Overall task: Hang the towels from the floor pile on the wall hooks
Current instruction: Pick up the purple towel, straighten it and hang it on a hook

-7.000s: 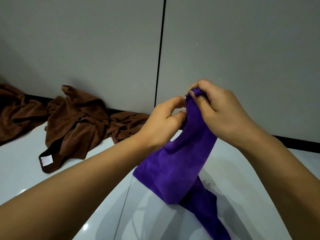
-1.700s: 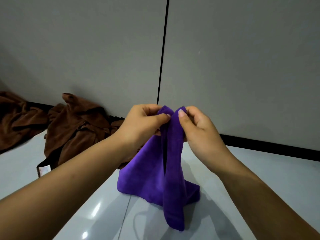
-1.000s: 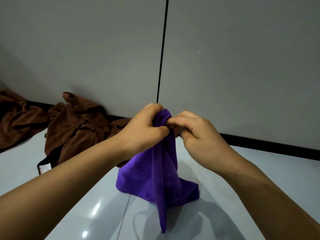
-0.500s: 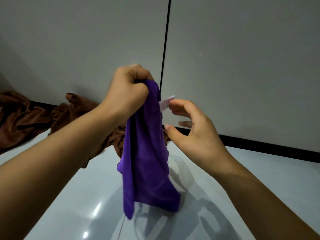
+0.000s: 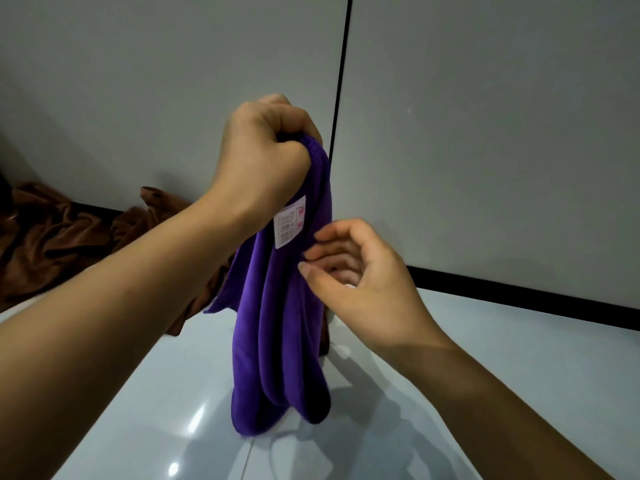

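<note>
A grey panelled wall (image 5: 485,116) fills the far side, split by a thin black vertical seam (image 5: 341,98) and edged below by a black skirting strip (image 5: 519,299). Beneath it lies a glossy white tiled floor (image 5: 502,393). At the far left, against the wall, a heap of brown towels (image 5: 52,233) lies crumpled on the floor, partly hidden behind the left forearm.

In the middle a purple towel (image 5: 280,341) hangs in long folds, its lower end close to the floor; whether it touches cannot be told. The left hand (image 5: 266,157) clenches its bunched top in a fist-like grip, raised in front of the seam. The right hand (image 5: 356,271) sits just right of the towel, its grip released: fingers loosely curled, fingertips (image 5: 308,252) at the cloth's edge, holding nothing.

Half a second ago the right hand pinched the tag out sideways; now it has let go and dropped lower. The white care label (image 5: 290,225) lies flat against the purple cloth below the left hand. It carries pink and red print, too small to read.
</note>
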